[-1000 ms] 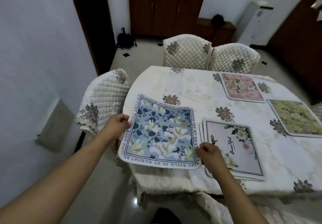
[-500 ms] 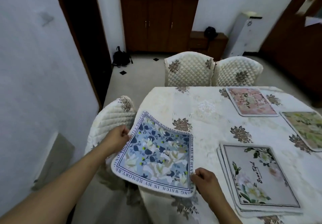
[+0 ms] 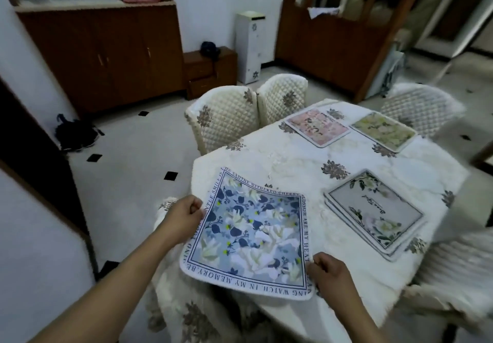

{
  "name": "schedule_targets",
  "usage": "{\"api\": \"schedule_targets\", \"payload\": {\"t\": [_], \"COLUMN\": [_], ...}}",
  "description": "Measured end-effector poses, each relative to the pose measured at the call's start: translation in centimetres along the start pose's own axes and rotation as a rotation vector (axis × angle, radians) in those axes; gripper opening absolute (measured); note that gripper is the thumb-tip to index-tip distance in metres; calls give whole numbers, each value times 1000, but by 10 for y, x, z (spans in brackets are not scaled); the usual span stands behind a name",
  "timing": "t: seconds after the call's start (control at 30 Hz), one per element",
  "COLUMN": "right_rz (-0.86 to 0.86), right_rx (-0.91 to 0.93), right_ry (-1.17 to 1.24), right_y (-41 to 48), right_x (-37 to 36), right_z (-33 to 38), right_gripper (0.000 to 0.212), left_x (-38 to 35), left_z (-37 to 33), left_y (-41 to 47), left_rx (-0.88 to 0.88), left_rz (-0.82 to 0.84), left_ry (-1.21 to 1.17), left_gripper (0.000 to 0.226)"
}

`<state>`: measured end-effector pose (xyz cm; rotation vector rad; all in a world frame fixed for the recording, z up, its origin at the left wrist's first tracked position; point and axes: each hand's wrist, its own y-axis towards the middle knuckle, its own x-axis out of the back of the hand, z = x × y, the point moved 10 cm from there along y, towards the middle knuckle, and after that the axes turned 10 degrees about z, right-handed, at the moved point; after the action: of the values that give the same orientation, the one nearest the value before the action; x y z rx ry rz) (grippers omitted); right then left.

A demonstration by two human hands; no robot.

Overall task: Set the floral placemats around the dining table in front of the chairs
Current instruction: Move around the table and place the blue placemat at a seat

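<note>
Both hands are gripping the blue floral placemat [image 3: 250, 236]. Left hand [image 3: 184, 220] is closing thumb over fingers on the mat's left edge; right hand [image 3: 329, 276] is pinching its near right corner, fingers curled tight. Each is holding only the mat.

Blue floral placemat is hanging over the near left corner of the dining table [image 3: 306, 156]: its far portion is lying on or just above the cloth, while its near edge is overhanging the table rim. Contact with the cloth cannot be confirmed.

Dining table is wearing a cream tablecloth [image 3: 293, 153] with brown flower motifs. Relative to the table: a stack of white floral placemats [image 3: 373, 209] is sitting on it toward the right side; a pink placemat [image 3: 317, 126] and a green placemat [image 3: 382, 130] are lying flat at the far end, side by side and apart. Two quilted chairs [image 3: 229, 118] are standing together at the far left side, another quilted chair [image 3: 418, 108] at the far end. Beyond the table, a dark wood cabinet [image 3: 101, 52] is lining the white wall. White floor tiles with small black insets are showing to the left of the table.

Mat detail: blue ground, white blossoms, navy leaves, a white border carrying navy capital lettering, rounded corners. Sheet is sagging slightly between the hands.
</note>
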<state>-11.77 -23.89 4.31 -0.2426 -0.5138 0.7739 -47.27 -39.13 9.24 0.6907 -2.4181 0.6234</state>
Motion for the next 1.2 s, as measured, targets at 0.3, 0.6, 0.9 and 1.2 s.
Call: {"api": "schedule_targets", "payload": {"t": [0.3, 0.6, 0.9, 1.2], "right_rz": [-168, -300, -566, -609], "right_rx": [72, -12, -132, -203], "right_ry": [-75, -56, -14, 15], "right_y": [28, 84, 104, 164], "right_x": [-23, -105, -200, -190], "right_z": [31, 73, 148, 172], "right_gripper": [42, 40, 33, 32], "left_x": [23, 88, 180, 193], "left_z": [15, 64, 81, 62], "left_y": [54, 151, 232, 305], "left_rx": [11, -96, -218, -248], "left_rz": [31, 180, 355, 416], "left_ry": [-92, -128, -97, -103], "left_gripper": [10, 8, 10, 13]}}
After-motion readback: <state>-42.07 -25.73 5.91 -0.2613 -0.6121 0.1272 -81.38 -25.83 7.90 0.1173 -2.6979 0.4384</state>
